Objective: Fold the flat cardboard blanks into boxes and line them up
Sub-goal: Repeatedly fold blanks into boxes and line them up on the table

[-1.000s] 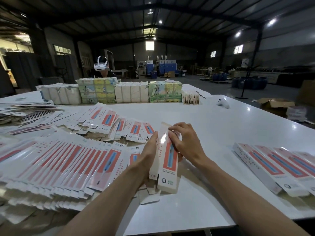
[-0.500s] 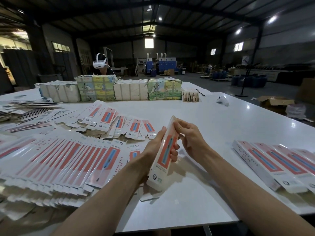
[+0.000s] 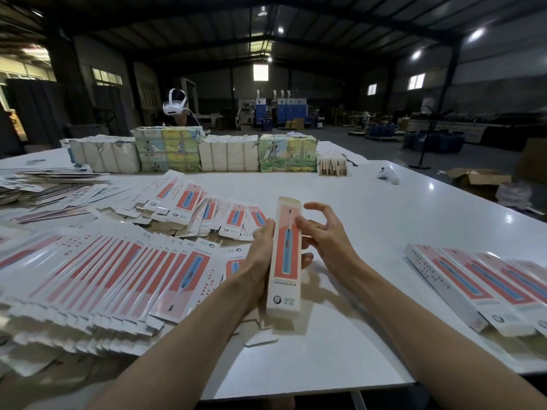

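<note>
warehouse worktop (image 3: 384, 220), near edge: we grip the folded box (image 3: 285, 261) in our left hand (image 3: 260, 255) (round "r" logo readable, small print blurred); our right hand (image 3: 328, 235), fingers spread, touches its side.

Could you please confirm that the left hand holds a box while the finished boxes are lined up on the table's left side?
Not quite: the head view shows the finished boxes lined up on the right side of the table; the left hand does hold a box.

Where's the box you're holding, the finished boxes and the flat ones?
held box (image 3: 285, 261): head view, middle of its red front.
finished boxes (image 3: 461, 279): head view, top of one box, right side.
flat blanks (image 3: 118, 270): head view, red stripe in left pile.
</note>
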The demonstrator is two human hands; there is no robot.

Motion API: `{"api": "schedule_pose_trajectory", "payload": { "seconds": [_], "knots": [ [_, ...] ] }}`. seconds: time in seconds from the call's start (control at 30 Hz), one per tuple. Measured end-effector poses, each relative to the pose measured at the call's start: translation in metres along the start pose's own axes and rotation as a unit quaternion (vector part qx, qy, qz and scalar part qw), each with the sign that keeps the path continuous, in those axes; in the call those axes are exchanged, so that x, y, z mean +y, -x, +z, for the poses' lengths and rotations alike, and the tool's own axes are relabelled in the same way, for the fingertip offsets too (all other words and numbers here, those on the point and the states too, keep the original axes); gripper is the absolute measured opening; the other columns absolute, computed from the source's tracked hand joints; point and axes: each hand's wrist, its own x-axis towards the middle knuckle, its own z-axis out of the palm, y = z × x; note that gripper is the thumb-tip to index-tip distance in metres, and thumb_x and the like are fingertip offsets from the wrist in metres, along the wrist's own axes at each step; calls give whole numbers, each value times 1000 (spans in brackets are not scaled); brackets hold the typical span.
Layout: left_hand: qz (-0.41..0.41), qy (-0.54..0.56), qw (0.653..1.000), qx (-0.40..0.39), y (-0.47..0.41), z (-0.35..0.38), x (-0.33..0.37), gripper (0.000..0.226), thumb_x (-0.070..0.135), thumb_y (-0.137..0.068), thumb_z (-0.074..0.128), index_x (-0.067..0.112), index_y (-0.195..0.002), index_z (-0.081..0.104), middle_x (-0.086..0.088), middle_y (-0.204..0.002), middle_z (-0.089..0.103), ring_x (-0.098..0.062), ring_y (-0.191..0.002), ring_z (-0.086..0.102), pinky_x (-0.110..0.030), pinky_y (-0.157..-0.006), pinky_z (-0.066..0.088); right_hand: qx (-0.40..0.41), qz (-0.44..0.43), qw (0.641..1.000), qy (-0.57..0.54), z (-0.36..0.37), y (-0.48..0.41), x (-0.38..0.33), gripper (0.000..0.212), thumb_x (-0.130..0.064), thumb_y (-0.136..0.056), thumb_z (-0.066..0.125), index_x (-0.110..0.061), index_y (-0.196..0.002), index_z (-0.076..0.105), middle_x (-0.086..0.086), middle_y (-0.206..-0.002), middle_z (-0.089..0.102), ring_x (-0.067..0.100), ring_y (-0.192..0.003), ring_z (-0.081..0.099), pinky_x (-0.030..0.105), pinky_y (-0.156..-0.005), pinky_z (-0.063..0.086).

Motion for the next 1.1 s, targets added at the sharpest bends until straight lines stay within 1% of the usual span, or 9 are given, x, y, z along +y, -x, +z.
{"api": "schedule_pose_trajectory", "payload": {
  "seconds": [0.1, 0.17, 0.27, 0.4, 0.5, 0.57, 0.7, 1.0, 1.1],
  "knots": [
    [103, -70, 991, 53, -2, -3, -4, 35, 43, -111, 48, 51, -143, 37, -19, -111, 74, -39, -91, 79, -61, -80, 64, -9, -12, 1000, 24, -4, 1, -1, 47, -52, -97, 71, -33, -132, 46, 7, -103, 80, 25, -93, 78, 41, -91, 62],
    [157, -102, 981, 52, 1, -4, -4, 37, 37, -112, 48, 61, -140, 41, -12, -112, 73, -33, -88, 80, -54, -73, 66, -10, -15, 999, 33, -3, 1, -2, 46, -52, -97, 70, -34, -133, 47, 4, -103, 81, 24, -95, 78, 33, -86, 63],
    [186, -137, 972, 47, 2, -3, -3, 35, 36, -113, 45, 55, -142, 49, -7, -115, 72, -27, -88, 80, -47, -70, 67, -8, -18, 999, 45, -2, 0, -2, 43, -51, -98, 69, -35, -133, 50, 2, -101, 81, 23, -95, 78, 26, -79, 63],
    [113, -42, 993, -17, 10, 2, -1, 38, 52, -108, 48, 32, -138, 60, -15, -110, 78, -35, -94, 79, -46, -71, 66, -12, -20, 998, 53, -4, 1, -3, 41, -53, -97, 70, -39, -132, 53, 2, -101, 81, 23, -97, 78, 30, -83, 64],
    [132, -84, 985, -75, 10, 4, 1, 64, 41, -90, 71, 28, -148, 46, -23, -118, 72, -34, -94, 78, -46, -74, 65, -7, -28, 998, 49, -5, 1, -5, 35, -50, -97, 71, -39, -128, 61, 4, -101, 81, 23, -98, 78, 39, -91, 63],
    [161, -150, 972, -85, 7, 5, 1, 85, 26, -81, 79, 31, -152, 34, -26, -118, 65, -29, -78, 76, -40, -67, 63, -5, -26, 999, 46, -6, 0, -6, 33, -45, -97, 72, -32, -127, 66, 4, -103, 81, 24, -100, 78, 46, -94, 62],
    [168, -226, 959, -36, 3, 6, -2, 88, 16, -86, 86, 46, -140, 23, -12, -105, 66, -18, -61, 74, -25, -56, 59, -25, -11, 999, 42, -5, 2, -7, 28, -34, -102, 69, -20, -126, 69, 13, -107, 79, 29, -103, 77, 52, -98, 60],
    [135, -293, 946, -21, 3, 5, -4, 98, 21, -88, 84, 42, -157, 18, -8, -118, 62, -16, -73, 77, -20, -59, 58, 62, 7, 998, 21, -2, -1, -6, 26, -34, -109, 56, -24, -133, 53, 3, -97, 80, 23, -91, 79, 29, -74, 63],
    [128, -292, 945, -71, 5, 8, -6, 92, 21, -88, 84, 41, -154, 24, -11, -116, 65, -19, -70, 77, -24, -62, 60, 81, 27, 996, 1, -10, -4, -4, 23, -21, -107, 57, -14, -128, 64, 6, -93, 80, 28, -93, 79, 28, -74, 63]
  ]
}}
